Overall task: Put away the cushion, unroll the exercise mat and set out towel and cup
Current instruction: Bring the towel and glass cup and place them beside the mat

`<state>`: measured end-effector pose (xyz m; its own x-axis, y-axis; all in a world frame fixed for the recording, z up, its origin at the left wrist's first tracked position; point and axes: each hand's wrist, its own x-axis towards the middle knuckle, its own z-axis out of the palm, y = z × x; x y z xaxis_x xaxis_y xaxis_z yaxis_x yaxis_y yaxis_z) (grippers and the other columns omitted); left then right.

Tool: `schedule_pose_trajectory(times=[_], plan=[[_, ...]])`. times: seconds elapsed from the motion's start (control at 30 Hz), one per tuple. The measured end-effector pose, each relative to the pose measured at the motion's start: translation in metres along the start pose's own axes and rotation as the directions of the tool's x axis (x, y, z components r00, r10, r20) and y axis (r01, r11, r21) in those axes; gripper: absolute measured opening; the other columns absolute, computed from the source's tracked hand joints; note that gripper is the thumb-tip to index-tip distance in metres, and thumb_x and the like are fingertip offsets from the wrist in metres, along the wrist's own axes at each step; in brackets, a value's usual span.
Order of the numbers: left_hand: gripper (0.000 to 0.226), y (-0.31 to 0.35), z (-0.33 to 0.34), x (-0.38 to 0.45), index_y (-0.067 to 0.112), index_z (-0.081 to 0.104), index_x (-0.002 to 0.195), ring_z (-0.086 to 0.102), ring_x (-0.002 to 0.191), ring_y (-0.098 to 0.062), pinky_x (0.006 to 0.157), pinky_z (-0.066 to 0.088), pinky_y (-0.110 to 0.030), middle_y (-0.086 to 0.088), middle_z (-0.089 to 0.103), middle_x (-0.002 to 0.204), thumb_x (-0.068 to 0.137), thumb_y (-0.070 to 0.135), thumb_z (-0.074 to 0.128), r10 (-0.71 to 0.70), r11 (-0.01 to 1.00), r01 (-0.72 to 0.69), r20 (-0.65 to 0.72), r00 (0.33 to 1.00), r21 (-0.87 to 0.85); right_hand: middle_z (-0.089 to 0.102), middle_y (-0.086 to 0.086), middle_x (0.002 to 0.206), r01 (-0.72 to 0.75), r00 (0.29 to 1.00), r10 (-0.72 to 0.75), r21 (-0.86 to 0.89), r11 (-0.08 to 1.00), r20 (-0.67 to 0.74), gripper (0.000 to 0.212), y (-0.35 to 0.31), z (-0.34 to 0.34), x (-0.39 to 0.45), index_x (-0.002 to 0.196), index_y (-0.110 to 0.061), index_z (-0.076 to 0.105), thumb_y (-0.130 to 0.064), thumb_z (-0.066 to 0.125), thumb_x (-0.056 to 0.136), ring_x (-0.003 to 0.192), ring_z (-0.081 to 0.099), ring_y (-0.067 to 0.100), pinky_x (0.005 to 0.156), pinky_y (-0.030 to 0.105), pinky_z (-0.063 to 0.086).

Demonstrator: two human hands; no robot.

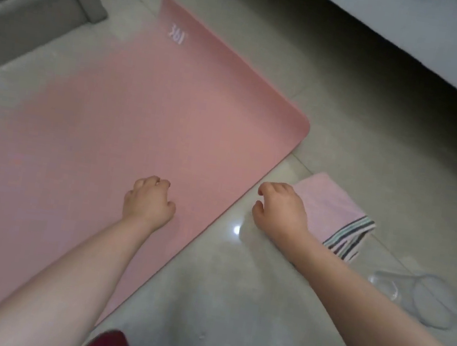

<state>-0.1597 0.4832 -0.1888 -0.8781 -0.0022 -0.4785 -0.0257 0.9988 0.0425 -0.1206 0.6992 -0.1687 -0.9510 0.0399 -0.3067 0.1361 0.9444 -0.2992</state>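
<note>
A pink exercise mat [114,132] lies unrolled flat on the tiled floor, white lettering near its far end. My left hand [149,201] hovers over the mat's right part, fingers curled, holding nothing. My right hand [279,211] is over the floor just beyond the mat's right edge, fingers loosely curled and empty, right beside a folded pink towel [332,206] with a striped end. A clear glass cup [416,295] lies on its side on the floor to the right of my right forearm. No cushion is in view.
A grey sofa base [23,9] stands at the top left. A white bed or bench edge [418,47] runs along the top right. Something red [109,344] shows at the bottom edge, between my arms.
</note>
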Motion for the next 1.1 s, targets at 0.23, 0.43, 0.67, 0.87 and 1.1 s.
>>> schedule_pose_trajectory(times=[0.23,0.43,0.67,0.87,1.1], plan=[[0.075,-0.061,0.022,0.032,0.008,0.022,0.145,0.012,0.144,-0.027,0.112,0.028,-0.044,-0.011,0.013,0.157,0.086,0.039,0.058,-0.165,0.982,0.175,0.132,0.977,-0.07,0.051,0.016,0.133,0.093,0.98,-0.067,-0.127,0.988,0.189,0.041,-0.036,0.036,0.051,0.124,-0.005,0.046,-0.019,0.047,0.086,0.123,0.043,0.031,0.098,0.039,0.04],[0.105,-0.095,0.067,0.053,0.011,0.013,0.147,0.013,0.144,-0.03,0.112,0.02,-0.052,-0.013,0.01,0.156,0.07,0.056,0.068,-0.133,0.991,0.12,0.241,0.961,0.066,0.008,0.012,0.157,0.268,0.897,-0.074,-0.401,0.876,0.437,0.068,-0.05,0.08,0.08,0.144,-0.01,0.014,-0.015,0.048,0.086,0.144,0.013,0.026,0.116,0.044,0.016],[0.056,-0.115,0.047,0.077,0.013,0.046,0.128,0.053,0.12,-0.025,0.115,0.018,-0.044,-0.01,0.057,0.128,0.082,0.041,0.062,0.154,0.945,-0.214,0.24,0.958,0.246,0.046,0.015,0.138,0.297,0.794,0.054,-0.463,0.835,0.606,0.046,-0.1,0.06,0.12,0.134,-0.008,0.039,-0.02,0.046,0.09,0.129,0.042,0.028,0.107,0.036,0.037],[0.051,-0.111,0.032,0.113,0.015,0.053,0.126,0.052,0.123,-0.023,0.116,0.01,-0.049,-0.006,0.058,0.13,0.088,0.048,0.049,0.24,0.885,-0.34,0.315,0.918,0.318,0.044,0.018,0.136,0.164,0.888,0.081,-0.476,0.864,0.453,0.048,-0.101,0.054,0.162,0.134,-0.006,0.039,-0.018,0.049,0.089,0.125,0.043,0.034,0.104,0.04,0.04],[0.058,-0.107,0.037,0.133,0.014,0.051,0.125,0.047,0.122,-0.026,0.112,0.02,-0.046,-0.011,0.056,0.128,0.085,0.056,0.047,0.124,0.964,-0.123,0.012,0.992,0.237,0.0,0.019,0.156,0.177,0.914,-0.001,-0.397,0.9,0.406,0.071,-0.05,0.084,0.161,0.145,-0.013,0.014,-0.043,0.045,0.089,0.144,0.005,0.031,0.117,0.044,0.011]])
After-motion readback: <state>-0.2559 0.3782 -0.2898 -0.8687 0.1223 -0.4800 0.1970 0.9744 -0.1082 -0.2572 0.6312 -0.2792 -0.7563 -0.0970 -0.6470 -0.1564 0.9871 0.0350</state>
